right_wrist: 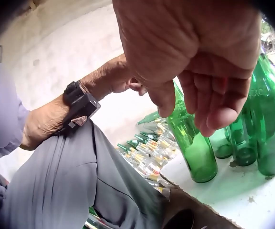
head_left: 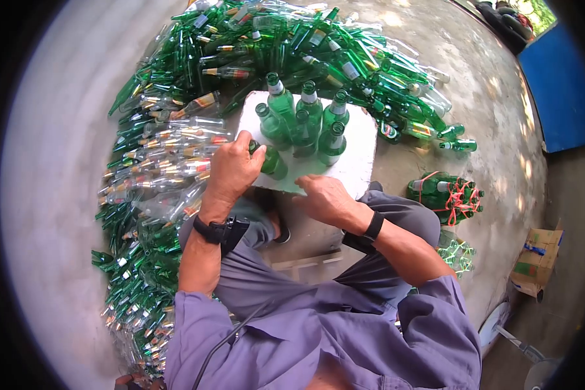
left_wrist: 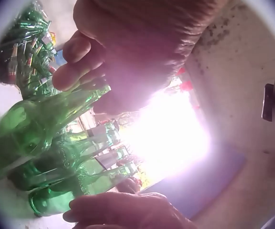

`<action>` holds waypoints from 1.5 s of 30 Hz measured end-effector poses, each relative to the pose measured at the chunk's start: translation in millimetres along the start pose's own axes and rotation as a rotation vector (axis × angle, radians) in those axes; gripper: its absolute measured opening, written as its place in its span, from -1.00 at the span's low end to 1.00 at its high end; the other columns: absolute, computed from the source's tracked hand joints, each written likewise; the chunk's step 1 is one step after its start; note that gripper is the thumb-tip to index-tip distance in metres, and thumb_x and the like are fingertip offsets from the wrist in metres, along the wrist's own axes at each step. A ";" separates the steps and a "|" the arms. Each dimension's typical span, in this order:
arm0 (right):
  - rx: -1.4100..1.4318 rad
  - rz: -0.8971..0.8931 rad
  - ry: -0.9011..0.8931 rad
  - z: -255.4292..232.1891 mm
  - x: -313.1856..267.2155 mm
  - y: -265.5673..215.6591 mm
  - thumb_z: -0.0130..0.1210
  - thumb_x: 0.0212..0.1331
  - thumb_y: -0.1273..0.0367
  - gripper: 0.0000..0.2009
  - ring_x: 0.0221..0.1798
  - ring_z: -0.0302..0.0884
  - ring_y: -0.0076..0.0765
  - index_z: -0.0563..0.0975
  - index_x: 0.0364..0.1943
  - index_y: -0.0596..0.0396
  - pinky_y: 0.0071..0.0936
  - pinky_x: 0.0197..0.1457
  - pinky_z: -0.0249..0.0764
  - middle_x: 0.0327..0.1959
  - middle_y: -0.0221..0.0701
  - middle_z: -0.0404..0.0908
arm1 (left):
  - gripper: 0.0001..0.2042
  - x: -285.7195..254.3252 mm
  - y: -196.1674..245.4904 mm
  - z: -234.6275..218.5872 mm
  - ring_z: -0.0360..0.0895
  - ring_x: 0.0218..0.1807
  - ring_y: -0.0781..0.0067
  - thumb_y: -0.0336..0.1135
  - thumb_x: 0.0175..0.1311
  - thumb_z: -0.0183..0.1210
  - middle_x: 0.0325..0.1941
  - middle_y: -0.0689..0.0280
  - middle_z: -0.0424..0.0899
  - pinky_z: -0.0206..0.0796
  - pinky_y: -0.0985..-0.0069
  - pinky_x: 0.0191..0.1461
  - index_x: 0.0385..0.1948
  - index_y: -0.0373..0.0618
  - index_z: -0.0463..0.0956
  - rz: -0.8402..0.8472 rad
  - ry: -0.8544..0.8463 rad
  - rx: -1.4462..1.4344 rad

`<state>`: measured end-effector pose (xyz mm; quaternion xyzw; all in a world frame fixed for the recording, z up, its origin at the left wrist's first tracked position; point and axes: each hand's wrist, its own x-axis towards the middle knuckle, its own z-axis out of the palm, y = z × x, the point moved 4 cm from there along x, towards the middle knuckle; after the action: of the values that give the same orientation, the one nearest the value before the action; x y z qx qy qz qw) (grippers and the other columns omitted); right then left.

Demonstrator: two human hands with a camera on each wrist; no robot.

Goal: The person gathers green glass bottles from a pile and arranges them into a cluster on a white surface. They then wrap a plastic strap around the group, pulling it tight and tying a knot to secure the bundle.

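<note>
My left hand (head_left: 233,170) grips the neck of a green glass bottle (head_left: 275,166) near the front left edge of a white block (head_left: 361,140). In the right wrist view this bottle (right_wrist: 194,155) leans slightly, its base at the block's top. My right hand (head_left: 328,198) hovers just right of it, fingers loosely bent and holding nothing. Behind stand several more green bottles (head_left: 309,107), upright in a close group, some with white neck labels. The left wrist view shows the gripped bottle (left_wrist: 27,126) tilted across the frame, with the right hand (left_wrist: 123,210) below it.
A large heap of green bottles (head_left: 279,49) lies behind the block, and clear bottles (head_left: 175,153) pile up along the left. To the right sit a bundle of bottles tied with red string (head_left: 448,195), a cardboard box (head_left: 536,260) and a fan (head_left: 494,325).
</note>
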<state>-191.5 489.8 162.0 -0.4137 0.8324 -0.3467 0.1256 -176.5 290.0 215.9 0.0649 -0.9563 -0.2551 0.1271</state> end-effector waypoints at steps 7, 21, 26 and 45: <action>-0.030 -0.033 -0.054 -0.5 -1.2 -3.5 0.29 0.02 0.29 -0.72 -0.32 0.60 0.13 0.52 -0.36 0.24 -0.08 -0.26 0.50 -0.45 -0.06 0.60 | -0.77 5.6 -5.0 8.5 0.61 -0.38 -0.13 -0.28 0.16 0.27 -0.51 -0.04 0.61 0.42 0.12 -0.32 -0.31 -0.24 0.48 -0.028 0.037 0.035; -0.069 -0.066 -0.092 -2.2 -8.1 -0.1 0.29 0.02 0.27 -0.72 -0.37 0.62 0.10 0.50 -0.42 0.21 -0.09 -0.31 0.51 -0.52 -0.08 0.60 | -0.67 12.4 2.7 8.2 0.66 -0.31 -0.02 -0.05 0.17 0.28 -0.42 0.08 0.69 0.46 0.15 -0.26 -0.18 -0.06 0.56 -0.081 -0.050 0.230; -0.032 -0.033 -0.105 -8.8 -9.4 -0.8 0.28 0.03 0.26 -0.73 -0.38 0.61 0.14 0.52 -0.45 0.21 -0.07 -0.29 0.52 -0.54 -0.05 0.59 | -0.59 13.9 8.2 -1.6 0.62 -0.22 0.00 0.04 0.16 0.28 -0.29 0.14 0.68 0.43 0.17 -0.19 -0.21 -0.14 0.57 -0.007 0.019 0.177; 0.146 0.391 0.182 -192.1 -65.9 128.0 0.23 0.23 0.26 -0.70 -0.27 0.62 -0.54 0.63 -0.12 0.23 -0.53 -0.19 0.55 -0.31 -0.39 0.69 | -0.74 31.4 25.1 -10.5 0.60 -0.10 0.07 -0.35 0.18 0.30 -0.14 0.06 0.65 0.42 0.31 0.00 -0.14 -0.26 0.56 0.061 0.110 -0.084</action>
<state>-322.5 685.2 209.6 -0.2016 0.8773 -0.4108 0.1445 -205.2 300.7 244.0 0.0442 -0.9379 -0.2870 0.1898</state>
